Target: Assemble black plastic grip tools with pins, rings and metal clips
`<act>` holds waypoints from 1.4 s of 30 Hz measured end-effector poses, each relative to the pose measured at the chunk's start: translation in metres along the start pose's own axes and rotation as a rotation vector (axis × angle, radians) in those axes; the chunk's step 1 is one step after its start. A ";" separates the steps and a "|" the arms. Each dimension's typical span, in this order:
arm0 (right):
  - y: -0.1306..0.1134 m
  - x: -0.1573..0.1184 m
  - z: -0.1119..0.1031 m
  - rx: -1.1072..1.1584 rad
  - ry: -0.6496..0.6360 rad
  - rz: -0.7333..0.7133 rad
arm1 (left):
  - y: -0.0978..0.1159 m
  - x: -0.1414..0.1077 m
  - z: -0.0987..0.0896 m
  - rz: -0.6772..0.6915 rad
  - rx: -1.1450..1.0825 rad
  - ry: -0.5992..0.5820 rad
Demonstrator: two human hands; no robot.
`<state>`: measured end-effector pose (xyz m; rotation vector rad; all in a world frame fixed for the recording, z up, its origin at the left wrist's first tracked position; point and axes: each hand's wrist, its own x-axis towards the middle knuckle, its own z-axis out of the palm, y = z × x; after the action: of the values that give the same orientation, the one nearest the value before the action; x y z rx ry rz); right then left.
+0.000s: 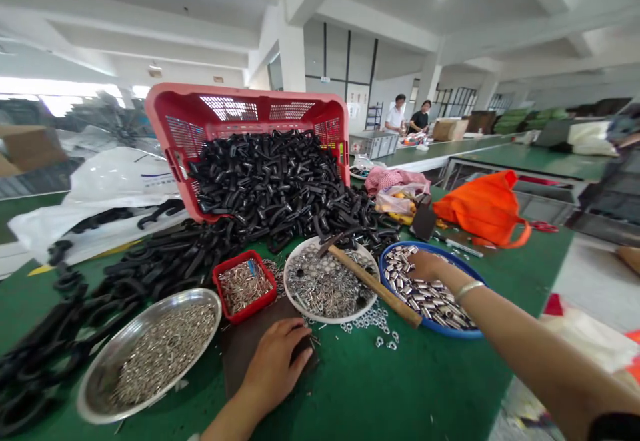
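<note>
My left hand (pixel 274 365) rests on a dark flat board (pixel 236 351), fingers bent and loosely spread, with a gap between thumb and fingers. Nothing shows in its grip; a few small pins lie by its fingertips. My right hand (pixel 429 267) reaches into a blue basin (pixel 384 274) of shiny ribbed metal sleeves (pixel 425 297). Its fingers are hidden among the sleeves. Between the hands, a white plate (pixel 320 316) holds small metal hardware, and a wooden-handled hammer (pixel 373 282) lies across it. Loose nuts (pixel 370 319) are scattered in front of the plate.
A red tray (pixel 235 314) and a metal dish (pixel 93 394) hold small pins. Black curved parts (pixel 270 181) spill from a tilted red crate (pixel 165 121) across the green table (pixel 380 394). An orange bag (pixel 483 207) lies at right. Two people (pixel 407 115) stand farther back.
</note>
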<state>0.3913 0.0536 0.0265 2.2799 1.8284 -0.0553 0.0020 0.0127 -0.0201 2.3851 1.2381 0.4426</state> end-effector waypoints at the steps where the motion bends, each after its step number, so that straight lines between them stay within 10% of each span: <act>1: 0.007 -0.005 0.005 0.002 0.007 -0.036 | 0.003 0.005 -0.001 -0.024 0.000 0.016; 16: -0.002 -0.011 0.025 -0.010 0.134 -0.421 | 0.046 0.088 -0.004 -0.036 0.179 -0.223; 22: 0.010 -0.012 0.021 0.029 0.166 -0.325 | 0.065 0.090 0.003 0.090 0.176 -0.217; 26: 0.019 -0.031 0.015 0.435 0.286 -0.191 | 0.080 0.070 0.013 0.206 0.235 -0.290; 32: -0.012 -0.089 0.016 1.184 0.160 -0.217 | 0.090 0.042 0.043 -0.016 0.449 -0.317; 42: -0.068 -0.128 0.028 1.521 0.032 -0.304 | 0.085 0.032 0.043 -0.009 0.301 -0.173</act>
<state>0.2995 -0.0610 0.0102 2.5251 2.5037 -2.0623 0.0987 -0.0137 -0.0123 2.5979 1.3115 0.0451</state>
